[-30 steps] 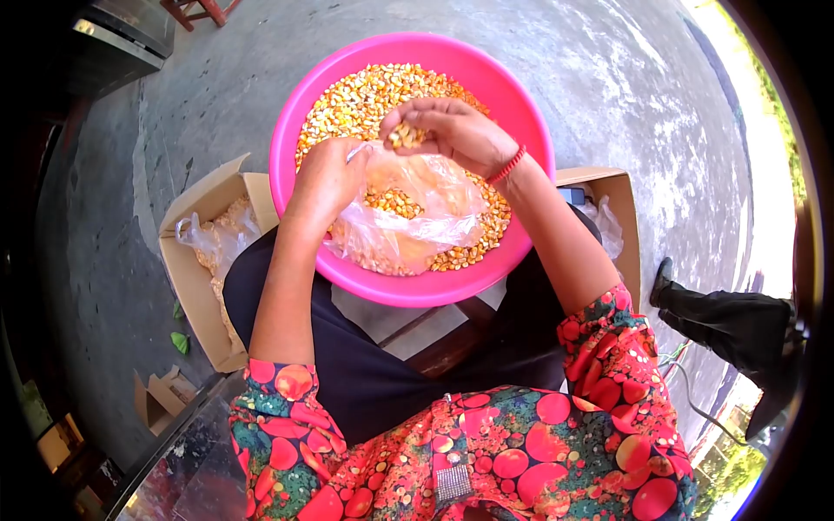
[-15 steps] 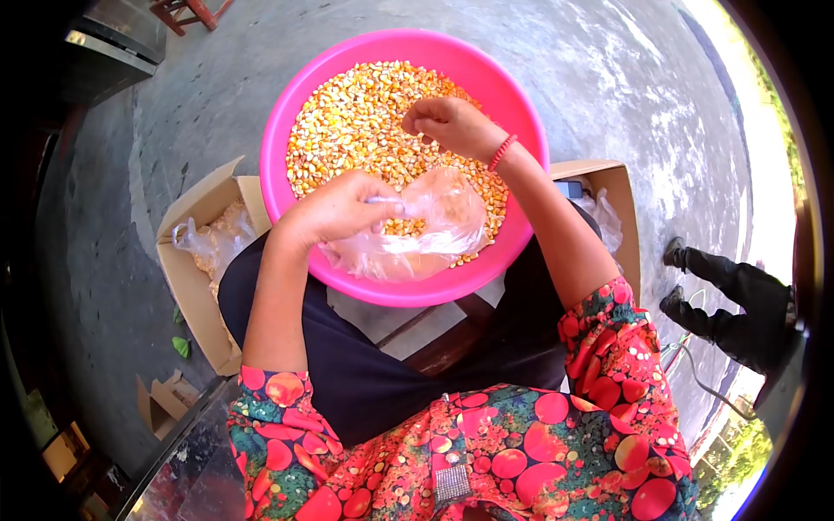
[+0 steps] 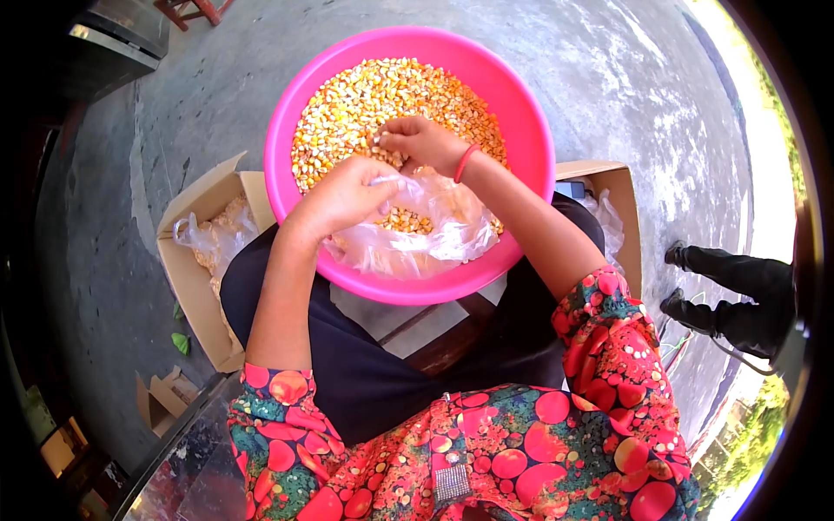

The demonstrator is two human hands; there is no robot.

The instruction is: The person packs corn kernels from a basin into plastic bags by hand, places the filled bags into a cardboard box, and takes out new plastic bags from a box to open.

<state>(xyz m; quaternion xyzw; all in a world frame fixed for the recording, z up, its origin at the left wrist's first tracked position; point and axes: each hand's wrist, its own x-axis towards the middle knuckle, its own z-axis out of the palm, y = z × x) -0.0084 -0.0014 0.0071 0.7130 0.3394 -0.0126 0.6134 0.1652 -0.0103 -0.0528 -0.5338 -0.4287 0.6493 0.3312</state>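
Observation:
A pink basin (image 3: 540,130) full of yellow and white corn kernels (image 3: 408,82) rests at my lap. Inside its near part lies a clear plastic bag (image 3: 452,239), its mouth spread, with kernels showing through the opening. My left hand (image 3: 347,195) pinches the bag's rim between thumb and fingers. Just above the kernels, beyond the bag's mouth, is my right hand (image 3: 426,143), a red bracelet on its wrist. Its fingers are curled together close to my left hand. Whatever sits in that pinch is too small to make out.
On the left stands an open cardboard box (image 3: 187,282) holding a plastic bag of pale bits. Another cardboard box (image 3: 624,217) on the right holds plastic bags and a dark device. A person's legs (image 3: 738,295) show at far right. A red stool (image 3: 195,10) stands at the back left.
My right hand has moved left and slightly down, nearer my left hand. My left hand has shifted slightly up and right, and the bag's mouth is spread wider.

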